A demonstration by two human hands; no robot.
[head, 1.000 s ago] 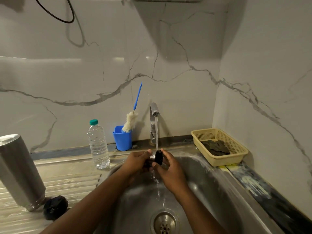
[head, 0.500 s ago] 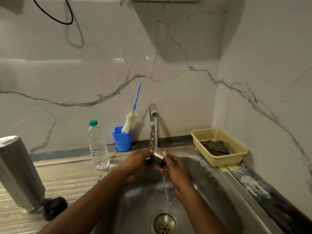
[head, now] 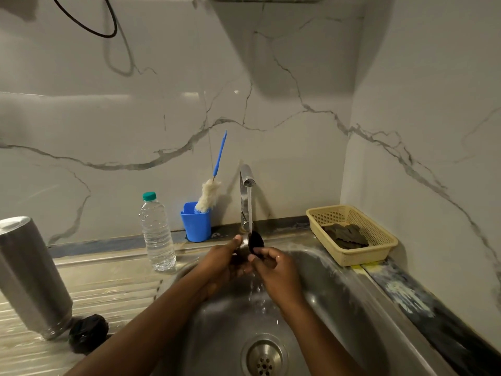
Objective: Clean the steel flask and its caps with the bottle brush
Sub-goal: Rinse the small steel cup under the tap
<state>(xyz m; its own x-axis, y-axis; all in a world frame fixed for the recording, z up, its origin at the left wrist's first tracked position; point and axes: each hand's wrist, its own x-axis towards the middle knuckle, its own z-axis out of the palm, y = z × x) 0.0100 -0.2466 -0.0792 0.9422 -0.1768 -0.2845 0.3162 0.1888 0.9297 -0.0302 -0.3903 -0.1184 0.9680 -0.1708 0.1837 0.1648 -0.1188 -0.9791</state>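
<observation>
Two hands meet under the running tap [head: 245,180], over the sink [head: 339,294]! The left hand [head: 222,264] curls thumb and fingers round the small cap [head: 256,241] from the left, the right hand [head: 276,270] pinches its lower edge with bent fingertips, and water streams down across it. Off left on the drainboard stands the steel flask [head: 29,275], a second black cap [head: 88,333] just beside its base. The bottle brush [head: 208,194] sits head-down in the blue cup [head: 196,222] by the wall.

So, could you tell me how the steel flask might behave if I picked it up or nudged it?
The flask is tall and stands on the ridged drainboard, so a nudge could probably tip it. Its smooth steel may be slippery if wet. On its side, it would likely roll.
</observation>
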